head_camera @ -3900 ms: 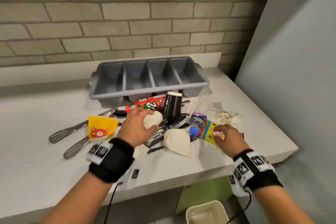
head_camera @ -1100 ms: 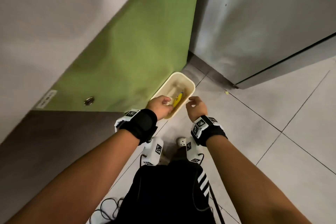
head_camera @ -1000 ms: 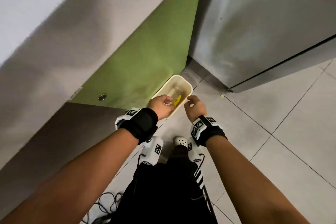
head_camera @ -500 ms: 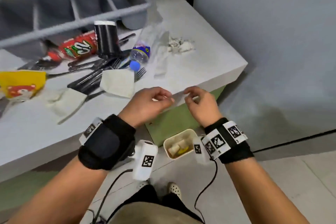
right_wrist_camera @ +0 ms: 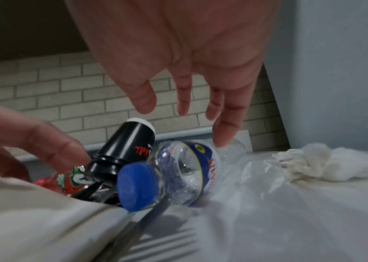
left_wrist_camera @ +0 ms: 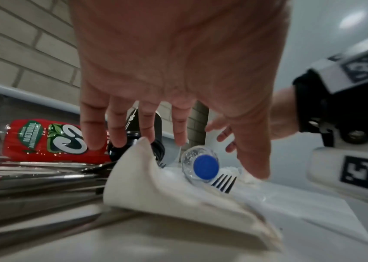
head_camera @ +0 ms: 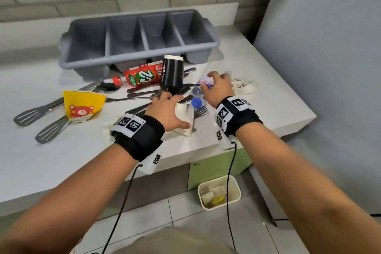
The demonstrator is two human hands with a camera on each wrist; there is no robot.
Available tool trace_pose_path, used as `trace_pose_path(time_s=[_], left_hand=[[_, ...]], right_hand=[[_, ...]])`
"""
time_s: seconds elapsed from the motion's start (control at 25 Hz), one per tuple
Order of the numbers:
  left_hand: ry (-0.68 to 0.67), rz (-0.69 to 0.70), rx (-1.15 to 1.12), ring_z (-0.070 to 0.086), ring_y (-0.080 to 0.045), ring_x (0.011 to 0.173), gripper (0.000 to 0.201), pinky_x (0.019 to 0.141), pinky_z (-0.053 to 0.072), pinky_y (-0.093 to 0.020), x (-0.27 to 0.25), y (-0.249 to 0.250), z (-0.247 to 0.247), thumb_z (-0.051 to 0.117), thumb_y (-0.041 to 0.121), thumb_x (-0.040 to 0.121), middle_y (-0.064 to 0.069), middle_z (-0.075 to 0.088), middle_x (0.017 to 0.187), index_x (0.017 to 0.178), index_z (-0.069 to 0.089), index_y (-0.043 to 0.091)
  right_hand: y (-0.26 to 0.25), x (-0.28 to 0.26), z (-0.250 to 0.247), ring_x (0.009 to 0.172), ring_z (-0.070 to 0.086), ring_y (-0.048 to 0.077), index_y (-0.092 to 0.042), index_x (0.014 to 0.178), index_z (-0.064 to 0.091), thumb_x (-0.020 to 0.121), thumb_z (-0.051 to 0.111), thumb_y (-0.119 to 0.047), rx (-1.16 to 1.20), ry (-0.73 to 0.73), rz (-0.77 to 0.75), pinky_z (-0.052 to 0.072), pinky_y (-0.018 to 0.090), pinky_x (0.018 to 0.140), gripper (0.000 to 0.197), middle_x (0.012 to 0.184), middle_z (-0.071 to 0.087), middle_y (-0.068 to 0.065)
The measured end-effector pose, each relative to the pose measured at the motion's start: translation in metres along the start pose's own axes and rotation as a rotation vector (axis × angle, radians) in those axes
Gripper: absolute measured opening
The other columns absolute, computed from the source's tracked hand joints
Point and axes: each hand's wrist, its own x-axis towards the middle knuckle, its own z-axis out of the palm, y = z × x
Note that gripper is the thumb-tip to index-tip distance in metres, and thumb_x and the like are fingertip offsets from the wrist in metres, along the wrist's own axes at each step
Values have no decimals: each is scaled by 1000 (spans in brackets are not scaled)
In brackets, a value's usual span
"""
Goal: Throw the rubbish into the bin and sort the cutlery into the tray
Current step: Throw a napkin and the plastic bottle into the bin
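In the middle of the head view, the person's left hand [head_camera: 165, 112] is spread over a folded white paper napkin [head_camera: 185, 118] on the white counter [head_camera: 61, 161]. In the left wrist view the fingers [left_wrist_camera: 115, 127] are straight and apart, just above the raised corner of the napkin [left_wrist_camera: 156, 191]; they hold nothing, and I cannot tell if they already touch it.

A little to the right, the right hand [head_camera: 217, 89] reaches over a clear plastic bottle [head_camera: 199, 92] with a blue cap [head_camera: 196, 102], which lies on its side with the cap toward the person. In the right wrist view the fingers [right_wrist_camera: 223, 127] hang open above the bottle [right_wrist_camera: 187, 170], one fingertip at its far end; the hand does not grip it.

The grey cutlery tray [head_camera: 140, 55] with four compartments stands at the upper centre of the head view, against the brick wall. In front of it lie a red C2 bottle [head_camera: 140, 76] on its side, a black cup [head_camera: 172, 72] standing upside down, and a heap of spoons and forks [head_camera: 142, 94]. A fork [head_camera: 201, 111] shows beside the napkin. At the left of the frame are a yellow paper cup with a bear [head_camera: 82, 105] and two slotted spatulas [head_camera: 39, 109]. A crumpled white tissue [head_camera: 244, 86] lies right of the right hand.

The cream bin [head_camera: 219, 192] stands on the floor at the lower centre of the head view, under the counter edge, with some rubbish inside.
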Motion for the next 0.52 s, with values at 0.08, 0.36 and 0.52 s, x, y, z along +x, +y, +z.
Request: trace_pose_path(time_s=[0.08, 0.36, 0.52], left_hand=[[-70, 2, 71, 36, -35, 130, 99, 106, 39, -43, 6, -5, 3, 76, 57, 58, -7, 34, 145, 142, 30, 32], [-142, 6, 38, 47, -33, 125, 99, 101, 46, -43, 16, -14, 5, 82, 45, 57, -11, 39, 141, 141, 31, 30], [-63, 7, -108, 47, -33, 123, 90, 101, 43, -40, 18, -17, 2, 83, 27, 63, -12, 42, 136, 140, 35, 25]], right_hand=[[-10, 13, 11, 120, 44, 39, -23, 136, 38, 87, 55, -36, -86, -20, 51, 42, 42, 100, 54, 138, 32, 18], [-9, 32, 40, 111, 50, 47, -38, 141, 24, 83, 51, -45, -179, -128, 231, 45, 45, 101, 65, 142, 21, 21], [-10, 33, 40, 104, 56, 46, -35, 140, 29, 84, 50, -30, -27, -87, 238, 49, 46, 98, 60, 135, 29, 20]])
